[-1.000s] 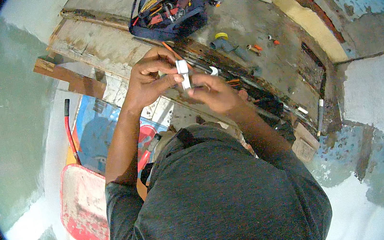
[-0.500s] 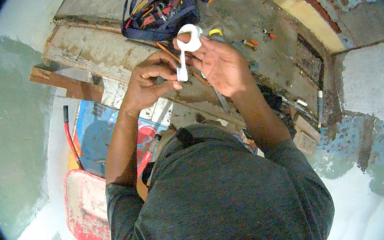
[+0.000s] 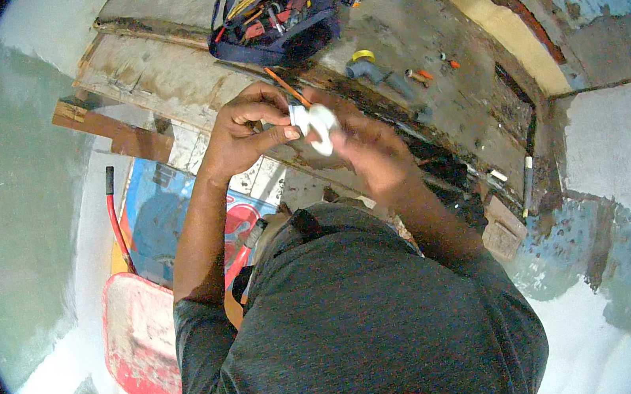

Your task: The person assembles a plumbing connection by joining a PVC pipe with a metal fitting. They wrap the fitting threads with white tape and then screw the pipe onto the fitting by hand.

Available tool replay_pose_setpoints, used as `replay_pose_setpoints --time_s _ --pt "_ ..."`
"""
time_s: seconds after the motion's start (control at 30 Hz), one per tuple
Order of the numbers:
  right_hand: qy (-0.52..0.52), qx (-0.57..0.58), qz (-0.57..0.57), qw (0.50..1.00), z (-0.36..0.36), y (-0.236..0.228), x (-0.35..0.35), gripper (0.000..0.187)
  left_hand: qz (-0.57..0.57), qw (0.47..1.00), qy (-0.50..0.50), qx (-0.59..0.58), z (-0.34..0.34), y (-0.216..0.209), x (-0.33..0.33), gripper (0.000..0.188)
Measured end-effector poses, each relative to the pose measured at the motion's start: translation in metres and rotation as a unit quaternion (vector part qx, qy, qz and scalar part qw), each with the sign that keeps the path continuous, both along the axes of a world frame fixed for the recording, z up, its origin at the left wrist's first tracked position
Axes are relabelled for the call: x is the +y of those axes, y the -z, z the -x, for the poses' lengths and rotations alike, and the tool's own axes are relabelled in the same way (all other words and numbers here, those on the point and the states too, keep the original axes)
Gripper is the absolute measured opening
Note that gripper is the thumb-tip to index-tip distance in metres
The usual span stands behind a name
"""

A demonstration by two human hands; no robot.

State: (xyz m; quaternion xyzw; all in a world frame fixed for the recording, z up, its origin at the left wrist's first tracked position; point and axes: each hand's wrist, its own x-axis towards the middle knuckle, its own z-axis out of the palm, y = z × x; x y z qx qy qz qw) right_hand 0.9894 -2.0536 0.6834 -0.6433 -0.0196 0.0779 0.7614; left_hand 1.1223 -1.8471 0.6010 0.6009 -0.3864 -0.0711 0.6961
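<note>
My left hand (image 3: 247, 132), out in front of my chest, pinches a small white piece (image 3: 295, 115), likely a pipe fitting, between thumb and fingertips. Beside it my right hand (image 3: 375, 151) is closed on a roll of white tape (image 3: 322, 123), blurred by motion and seen tilted. The roll is right up against the white piece; some right fingers are in shadow. Just beyond the hands lies a thin orange stick (image 3: 285, 84). Farther right on the work surface rests a grey pipe fitting (image 3: 369, 72) with a yellow rim.
A navy tool bag (image 3: 317, 40) full of hand tools stands at the far side of the concrete slab (image 3: 155, 70). Small orange-tipped pieces (image 3: 417, 76) lie to its right. A wooden beam (image 3: 116, 134) juts out at left, above a red wheelbarrow (image 3: 142, 331).
My right hand has turned and come down with the tape roll, which is now close to the white piece. The strip stretched between them no longer shows. My left hand has barely moved.
</note>
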Motion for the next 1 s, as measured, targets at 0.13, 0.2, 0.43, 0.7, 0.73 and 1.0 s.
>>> replay_pose_setpoints --time_s 0.13,0.2,0.43,0.7,0.73,1.0 --pt "0.036 -0.010 -0.180 0.983 -0.047 0.014 -0.009 0.043 0.003 0.999 0.040 0.002 0.007 -0.005 -0.006 0.016" --pt "0.040 0.007 -0.212 0.976 -0.059 0.031 -0.015 0.042 0.027 0.998 0.054 0.010 0.008 -0.006 -0.009 0.017" --pt "-0.067 0.023 0.263 0.962 -0.021 0.059 -0.002 0.040 0.036 0.999 -0.018 0.019 0.002 -0.003 -0.002 0.019" --pt "0.004 -0.041 0.084 0.996 -0.007 -0.003 0.004 0.038 0.004 1.000 -0.010 0.002 -0.004 0.003 -0.006 0.019" --pt "0.019 -0.011 0.043 0.999 -0.015 -0.005 0.003 0.038 0.003 1.000 0.002 0.013 -0.003 0.003 -0.008 0.018" --pt "0.060 0.026 -0.164 0.984 -0.079 0.035 -0.018 0.046 0.018 0.998 0.054 0.004 0.005 -0.003 -0.015 0.020"
